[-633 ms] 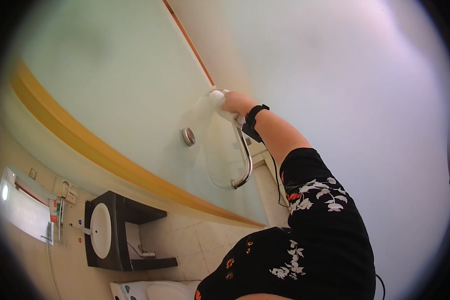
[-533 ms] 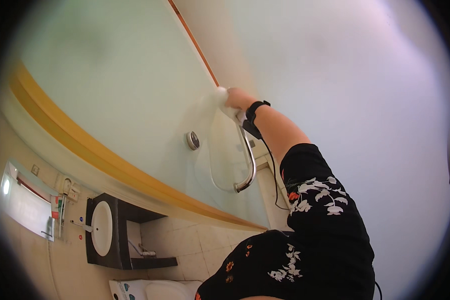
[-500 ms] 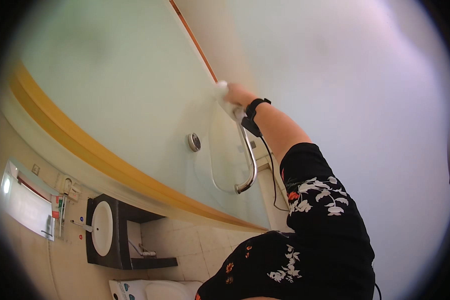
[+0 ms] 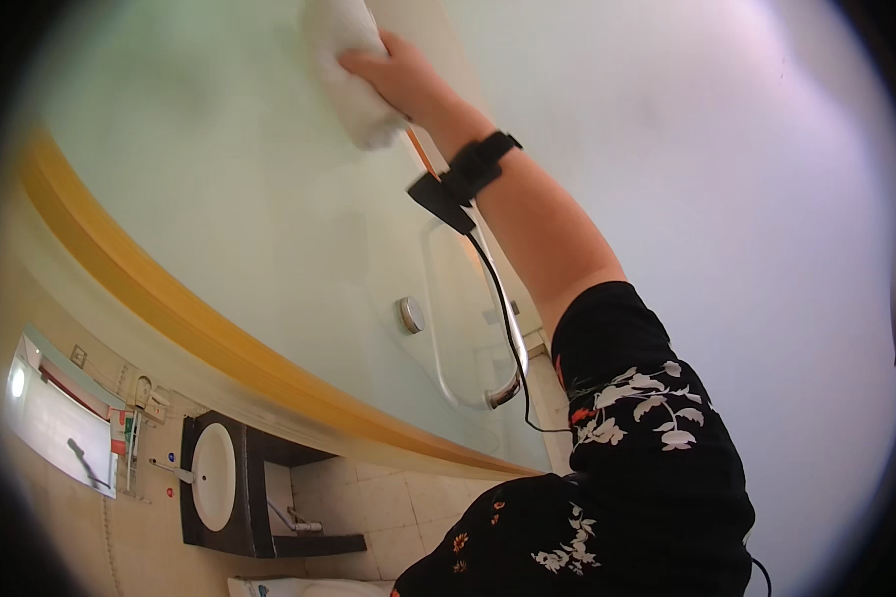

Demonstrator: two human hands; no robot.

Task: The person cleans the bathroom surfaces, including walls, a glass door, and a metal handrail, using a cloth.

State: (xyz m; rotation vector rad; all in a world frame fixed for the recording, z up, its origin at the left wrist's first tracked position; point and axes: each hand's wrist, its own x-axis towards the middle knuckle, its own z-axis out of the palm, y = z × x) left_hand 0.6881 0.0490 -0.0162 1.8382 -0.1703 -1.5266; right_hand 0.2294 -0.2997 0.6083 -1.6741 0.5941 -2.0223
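My right hand [image 4: 400,75] is stretched far up and closed around the edge of a bunched white cloth [image 4: 353,99]. The cloth lies against the upper part of a pale green, glossy glass panel [image 4: 219,179], close to its right-hand edge. Below the hand, a curved chrome handle [image 4: 506,396] is fixed to the glass, partly behind my forearm. A round metal knob [image 4: 411,315] sits left of the handle. Around my wrist is a black strap with a dark device [image 4: 443,202], and a black cable runs down from it. My left hand is out of view.
A yellow curved rail [image 4: 199,333] borders the panel's lower side. Beyond it, at the lower left, are a white basin [image 4: 213,478] in a dark counter, a mirror [image 4: 60,423] and tiled surfaces. A pale wall [image 4: 767,249] fills the right side.
My right hand has moved up and to the left along the glass, from just above the handle, carrying the white cloth. More of the cloth now shows, and the view has shifted slightly.
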